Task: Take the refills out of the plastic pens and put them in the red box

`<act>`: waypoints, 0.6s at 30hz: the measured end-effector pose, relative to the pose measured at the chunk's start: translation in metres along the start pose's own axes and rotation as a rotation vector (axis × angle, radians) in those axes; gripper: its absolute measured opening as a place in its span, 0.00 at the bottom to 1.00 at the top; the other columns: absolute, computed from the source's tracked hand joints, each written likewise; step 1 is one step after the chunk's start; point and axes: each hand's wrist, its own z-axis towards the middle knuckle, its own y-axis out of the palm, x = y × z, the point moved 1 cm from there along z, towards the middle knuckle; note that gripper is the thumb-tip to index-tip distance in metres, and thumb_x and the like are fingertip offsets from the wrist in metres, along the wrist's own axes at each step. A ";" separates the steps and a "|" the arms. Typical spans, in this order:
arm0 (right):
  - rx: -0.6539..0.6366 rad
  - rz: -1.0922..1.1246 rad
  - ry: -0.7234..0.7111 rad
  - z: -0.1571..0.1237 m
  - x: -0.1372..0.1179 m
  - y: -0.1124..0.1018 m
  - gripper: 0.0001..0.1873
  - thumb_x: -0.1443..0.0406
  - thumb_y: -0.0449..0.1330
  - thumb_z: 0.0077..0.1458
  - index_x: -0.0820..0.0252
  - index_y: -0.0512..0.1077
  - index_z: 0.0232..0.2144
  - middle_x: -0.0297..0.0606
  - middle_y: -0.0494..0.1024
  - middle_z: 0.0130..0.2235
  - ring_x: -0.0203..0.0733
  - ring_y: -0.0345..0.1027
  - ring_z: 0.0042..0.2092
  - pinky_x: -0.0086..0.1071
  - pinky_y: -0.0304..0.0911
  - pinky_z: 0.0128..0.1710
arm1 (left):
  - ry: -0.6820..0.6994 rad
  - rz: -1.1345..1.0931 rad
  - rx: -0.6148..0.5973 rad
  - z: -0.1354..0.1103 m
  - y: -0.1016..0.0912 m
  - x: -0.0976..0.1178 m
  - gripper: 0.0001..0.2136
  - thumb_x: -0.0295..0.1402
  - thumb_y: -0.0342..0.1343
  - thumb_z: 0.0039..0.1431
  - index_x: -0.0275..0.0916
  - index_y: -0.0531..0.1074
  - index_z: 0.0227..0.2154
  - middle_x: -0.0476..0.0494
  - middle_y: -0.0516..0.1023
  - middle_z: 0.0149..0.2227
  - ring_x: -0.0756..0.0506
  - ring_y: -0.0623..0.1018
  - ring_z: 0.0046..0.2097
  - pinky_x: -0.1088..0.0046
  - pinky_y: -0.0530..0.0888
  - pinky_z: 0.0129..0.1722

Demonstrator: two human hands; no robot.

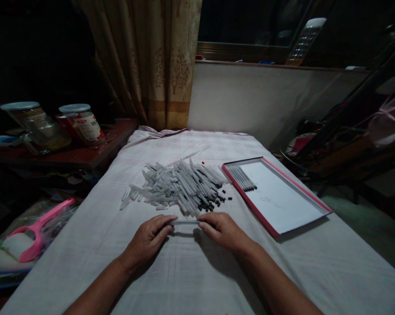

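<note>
A slim grey pen (185, 222) lies level between my two hands, just above the cloth. My left hand (151, 234) pinches one end of it, and my right hand (219, 227) grips the other end with thumb and fingers. Both ends are hidden by the fingertips. Right behind the hands spreads a heap of clear pen barrels and caps (181, 181). Small black plugs (212, 204) are scattered at the heap's right side. Farther right, a shallow box lid with a red rim (250, 208) holds a row of pens (241, 177) at its left end.
A pale cloth (171, 271) covers the work surface. On the left, jars (82, 122) stand on a dark wooden table (102, 153), with a pink plastic handle (40, 229) lower down. One tiny red piece (203, 162) lies behind the heap. A curtain (164, 65) hangs at the back.
</note>
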 end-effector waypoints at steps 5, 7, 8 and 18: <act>0.514 -0.044 0.366 0.012 0.045 -0.090 0.23 0.55 0.54 0.59 0.64 0.79 0.45 0.42 0.83 0.31 0.42 0.74 0.29 0.32 0.67 0.30 | -0.235 -0.170 0.128 0.003 -0.003 -0.008 0.22 0.43 0.55 0.62 0.41 0.71 0.56 0.40 0.80 0.46 0.45 0.80 0.44 0.67 0.78 0.43; 0.636 -0.253 0.621 0.015 0.070 -0.127 0.22 0.57 0.52 0.60 0.62 0.79 0.47 0.43 0.84 0.36 0.42 0.76 0.33 0.32 0.68 0.34 | -0.285 -0.224 0.127 0.004 -0.004 -0.009 0.22 0.44 0.56 0.60 0.41 0.72 0.55 0.39 0.80 0.45 0.45 0.80 0.42 0.69 0.78 0.38; 0.664 -0.309 0.696 0.017 0.081 -0.142 0.22 0.59 0.53 0.59 0.63 0.80 0.47 0.46 0.84 0.40 0.45 0.77 0.36 0.34 0.68 0.37 | -0.305 -0.251 0.130 0.005 -0.004 -0.009 0.22 0.44 0.57 0.59 0.41 0.72 0.55 0.39 0.80 0.44 0.45 0.80 0.40 0.71 0.77 0.35; 0.562 -0.523 0.986 0.035 0.141 -0.154 0.20 0.60 0.56 0.55 0.58 0.84 0.43 0.51 0.84 0.45 0.57 0.78 0.43 0.38 0.66 0.35 | -0.423 -0.423 0.178 0.007 -0.005 -0.003 0.24 0.48 0.62 0.55 0.40 0.75 0.50 0.39 0.80 0.41 0.47 0.78 0.35 0.74 0.73 0.30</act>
